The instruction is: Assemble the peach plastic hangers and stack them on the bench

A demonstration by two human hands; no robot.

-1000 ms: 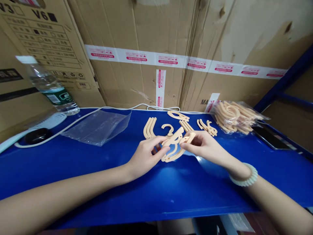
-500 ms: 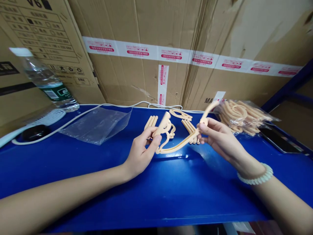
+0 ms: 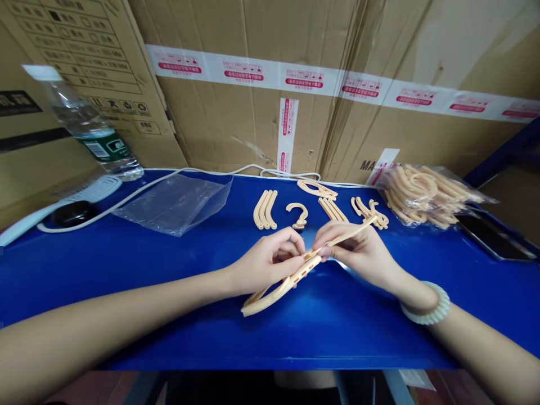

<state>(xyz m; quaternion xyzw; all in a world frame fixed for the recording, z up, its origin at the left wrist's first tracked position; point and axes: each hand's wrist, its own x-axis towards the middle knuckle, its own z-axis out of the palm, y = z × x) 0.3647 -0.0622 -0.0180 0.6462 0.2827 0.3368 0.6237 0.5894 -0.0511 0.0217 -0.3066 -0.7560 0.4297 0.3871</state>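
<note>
Both hands meet over the middle of the blue table point(image 3: 169, 292). My left hand point(image 3: 268, 263) is closed, pinching one end of a beige plastic hanger piece point(image 3: 274, 289) that slants down towards me. My right hand point(image 3: 358, 252) is closed on the other beige arm point(image 3: 350, 233), which points up and right. The two pieces join between my fingertips. Behind my hands lie loose beige parts: a set of curved arms point(image 3: 264, 209), a single hook point(image 3: 297, 214), straight pieces point(image 3: 333, 209) and more hooks point(image 3: 371, 212).
A clear bag of beige parts point(image 3: 426, 194) lies at the back right beside a dark phone point(image 3: 493, 239). An empty clear bag point(image 3: 175, 203), a water bottle point(image 3: 86, 132), a white cable point(image 3: 139, 191) and a black object point(image 3: 71, 214) sit on the left. Cardboard boxes point(image 3: 261, 84) wall the back.
The hanger pieces were held up and spread apart half a second ago; now my hands have come down and together, with the pieces lined up end to end low over the table.
</note>
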